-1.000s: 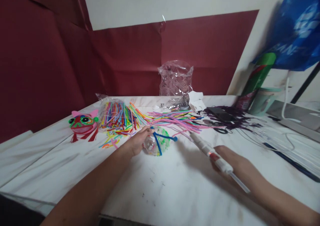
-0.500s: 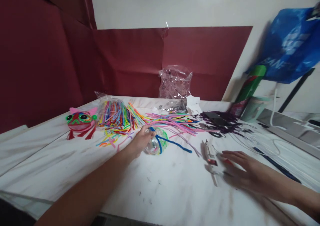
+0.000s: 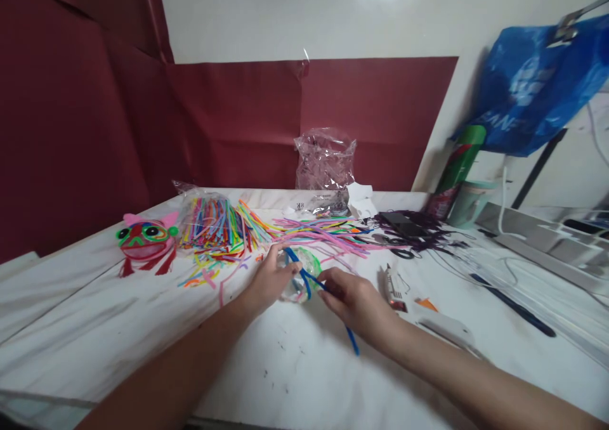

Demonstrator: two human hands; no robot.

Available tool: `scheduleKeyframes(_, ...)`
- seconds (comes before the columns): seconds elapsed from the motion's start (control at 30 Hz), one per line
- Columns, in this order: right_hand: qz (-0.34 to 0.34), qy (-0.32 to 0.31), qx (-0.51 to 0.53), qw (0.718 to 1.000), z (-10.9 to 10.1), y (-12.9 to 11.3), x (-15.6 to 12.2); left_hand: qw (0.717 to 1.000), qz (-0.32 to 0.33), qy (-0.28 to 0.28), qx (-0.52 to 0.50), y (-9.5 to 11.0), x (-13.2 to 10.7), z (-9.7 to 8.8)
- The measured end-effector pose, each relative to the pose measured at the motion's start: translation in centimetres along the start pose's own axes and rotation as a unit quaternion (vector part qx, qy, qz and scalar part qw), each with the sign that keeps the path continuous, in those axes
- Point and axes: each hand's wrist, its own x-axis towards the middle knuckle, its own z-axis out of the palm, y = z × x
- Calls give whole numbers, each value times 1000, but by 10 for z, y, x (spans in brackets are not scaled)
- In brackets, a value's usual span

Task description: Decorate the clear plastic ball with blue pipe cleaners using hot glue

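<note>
My left hand (image 3: pixel 269 279) grips a small clear ball (image 3: pixel 297 276) wrapped with green pipe cleaners on the white table (image 3: pixel 304 366). A blue pipe cleaner (image 3: pixel 352 340) runs from the ball's top down toward me. My right hand (image 3: pixel 358 303) pinches that blue pipe cleaner just right of the ball, fingers closed. A white glue gun (image 3: pixel 391 286) lies on the table to the right of my right hand, untouched.
Loose coloured pipe cleaners (image 3: pixel 328 230) and a bag of them (image 3: pixel 212 217) lie behind the ball. A pink and red pipe-cleaner figure (image 3: pixel 145 240) sits at the left. A clear plastic bag (image 3: pixel 325 163), dark purple strands (image 3: pixel 419 230), a green can (image 3: pixel 454 173) and cables stand at the right.
My right hand set the glue gun down on the table, then moved left and took hold of the blue pipe cleaner. My left hand stayed on the ball.
</note>
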Motion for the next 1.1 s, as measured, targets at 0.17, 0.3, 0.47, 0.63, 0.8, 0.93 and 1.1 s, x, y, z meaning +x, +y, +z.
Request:
scheduleKeyframes(0.17, -129, 65, -48, 988, 16, 7, -10, 999, -28, -17, -8, -1, 4, 0)
scheduleKeyframes(0.3, -133, 78, -22, 988, 23, 8, -12, 998, -45, -34, -9, -4, 4, 0)
scheduleKeyframes(0.47, -136, 104, -3, 985, 31, 11, -13, 998, -43, -36, 8, -6, 5, -1)
scheduleKeyframes(0.63, -152, 103, -2, 983, 33, 14, -12, 995, 5, -35, 95, -8, 7, -6)
scheduleKeyframes(0.8, -160, 104, -22, 981, 33, 15, -10, 990, 45, -38, 125, -1, 2, -5)
scheduleKeyframes(0.93, -169, 97, -30, 980, 33, 16, -11, 992, 12, -49, 114, 9, -3, 2)
scheduleKeyframes(1.1, -159, 118, 5, 980, 33, 19, -14, 998, -29, -25, 50, 5, -1, 0)
